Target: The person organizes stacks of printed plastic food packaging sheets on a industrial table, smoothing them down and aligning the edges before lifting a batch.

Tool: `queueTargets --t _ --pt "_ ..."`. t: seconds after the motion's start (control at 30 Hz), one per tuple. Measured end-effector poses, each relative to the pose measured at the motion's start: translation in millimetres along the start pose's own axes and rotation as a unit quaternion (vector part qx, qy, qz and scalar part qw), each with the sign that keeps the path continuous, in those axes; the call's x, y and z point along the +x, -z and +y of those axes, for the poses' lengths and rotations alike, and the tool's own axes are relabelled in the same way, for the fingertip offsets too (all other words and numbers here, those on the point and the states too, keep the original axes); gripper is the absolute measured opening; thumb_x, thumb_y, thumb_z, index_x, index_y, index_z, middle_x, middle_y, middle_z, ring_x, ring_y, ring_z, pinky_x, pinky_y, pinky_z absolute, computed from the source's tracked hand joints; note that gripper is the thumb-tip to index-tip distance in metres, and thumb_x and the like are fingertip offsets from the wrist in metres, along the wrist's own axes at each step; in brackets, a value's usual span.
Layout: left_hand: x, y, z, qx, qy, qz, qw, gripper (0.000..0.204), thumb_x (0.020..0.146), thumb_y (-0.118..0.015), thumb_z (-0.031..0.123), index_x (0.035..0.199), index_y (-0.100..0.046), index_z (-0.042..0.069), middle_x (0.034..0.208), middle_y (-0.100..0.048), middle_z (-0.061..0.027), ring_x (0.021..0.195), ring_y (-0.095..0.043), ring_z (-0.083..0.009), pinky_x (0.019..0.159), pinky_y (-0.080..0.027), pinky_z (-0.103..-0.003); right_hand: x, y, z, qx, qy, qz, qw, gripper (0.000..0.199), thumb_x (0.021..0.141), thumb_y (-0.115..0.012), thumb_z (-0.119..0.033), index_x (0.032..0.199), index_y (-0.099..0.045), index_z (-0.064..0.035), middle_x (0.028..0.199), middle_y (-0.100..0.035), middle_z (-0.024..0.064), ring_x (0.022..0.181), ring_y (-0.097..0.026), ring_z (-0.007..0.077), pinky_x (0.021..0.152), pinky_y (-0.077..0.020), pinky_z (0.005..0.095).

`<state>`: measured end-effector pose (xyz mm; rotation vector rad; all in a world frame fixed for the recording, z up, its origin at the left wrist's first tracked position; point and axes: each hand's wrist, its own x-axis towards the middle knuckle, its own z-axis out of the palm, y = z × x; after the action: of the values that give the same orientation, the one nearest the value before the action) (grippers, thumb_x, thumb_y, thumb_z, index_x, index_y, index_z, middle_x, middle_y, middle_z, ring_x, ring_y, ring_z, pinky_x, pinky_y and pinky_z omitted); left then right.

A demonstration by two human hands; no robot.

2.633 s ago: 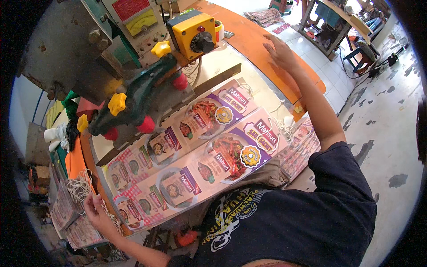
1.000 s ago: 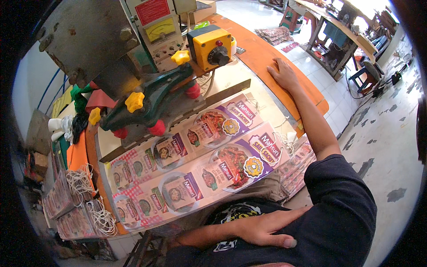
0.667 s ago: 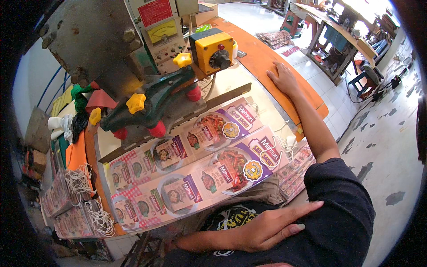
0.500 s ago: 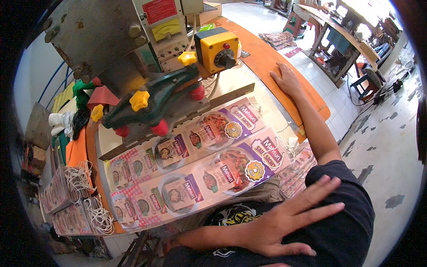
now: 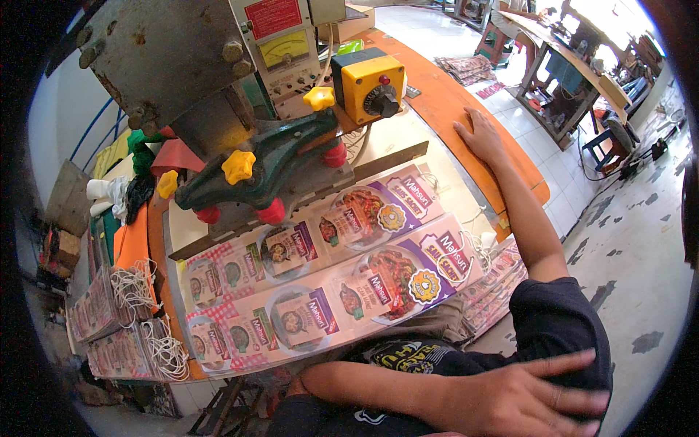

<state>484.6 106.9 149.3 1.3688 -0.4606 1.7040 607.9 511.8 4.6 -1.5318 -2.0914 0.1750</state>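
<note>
My right hand rests with fingers loosely spread on the orange tabletop, holding nothing. My left hand reaches across my body at the lower right, fingers apart and a little blurred, over my black right sleeve; whether it touches the cloth I cannot tell. In front of me two long printed strips, one farther and one nearer, lie side by side on the pale work plate. They show food pictures, and white cord hangs at their right ends. Neither hand is on them.
A heavy press head with yellow star knobs and red caps stands over the plate's far side. Beside it is a yellow control box with a black dial. Corded printed stacks lie left; more printed strips are near my right arm.
My left hand has moved right and slightly down, farther over my sleeve. My right hand stays on the tabletop. The whole view has shifted slightly; the printed strips have not visibly moved on the plate.
</note>
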Motion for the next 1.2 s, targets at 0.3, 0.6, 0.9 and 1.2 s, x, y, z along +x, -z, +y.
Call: queueTargets --t 0.3,0.6,0.9,1.2 --pt "-19.5 13.7 22.0 -0.237 0.090 0.000 0.967 0.034 0.105 -0.059 0.025 0.105 -0.074 -0.004 0.110 -0.076 -0.0179 0.112 -0.072 -0.0336 0.110 -0.042 -0.050 1.0 -3.1 6.4 -0.011 0.005 0.010 1.000 0.064 0.097 -0.063 -0.048 0.142 -0.052 -0.0033 0.146 -0.055 0.0216 0.142 -0.045 0.0357 0.121 -0.0309 0.0451" --pt "-35.4 40.1 17.4 -0.232 0.170 -0.120 0.950 0.039 0.108 -0.052 0.026 0.126 -0.071 -0.003 0.138 -0.064 -0.0220 0.143 -0.048 -0.0357 0.122 -0.023 -0.050 9.9 -11.1 13.5 -0.139 -0.006 -0.048 0.989 0.075 0.101 -0.046 -0.064 0.155 -0.041 -0.0118 0.164 -0.035 0.0188 0.155 -0.024 0.0358 0.126 -0.0179 0.0475" --pt "-37.3 38.7 12.4 0.080 0.079 -0.271 0.956 0.062 0.105 -0.042 0.053 0.153 -0.046 0.014 0.168 -0.019 -0.0191 0.156 -0.009 -0.0426 0.121 0.012 -0.055 40.1 -14.1 34.7 -0.157 -0.032 -0.129 0.979 0.078 0.100 -0.031 -0.072 0.162 -0.031 -0.0237 0.172 -0.015 0.0137 0.158 -0.015 0.0336 0.119 -0.0115 0.0722" --pt "-94.6 52.8 -19.3 0.068 0.298 -0.197 0.931 0.109 0.087 -0.035 0.089 0.167 -0.008 0.020 0.171 0.014 -0.0209 0.155 0.021 -0.0433 0.119 0.009 -0.066 71.2 -22.6 17.3 -0.140 -0.079 -0.094 0.983 0.086 0.095 -0.038 -0.079 0.159 -0.038 -0.0226 0.168 -0.026 0.0130 0.156 -0.021 0.0354 0.119 -0.0171 0.0700"
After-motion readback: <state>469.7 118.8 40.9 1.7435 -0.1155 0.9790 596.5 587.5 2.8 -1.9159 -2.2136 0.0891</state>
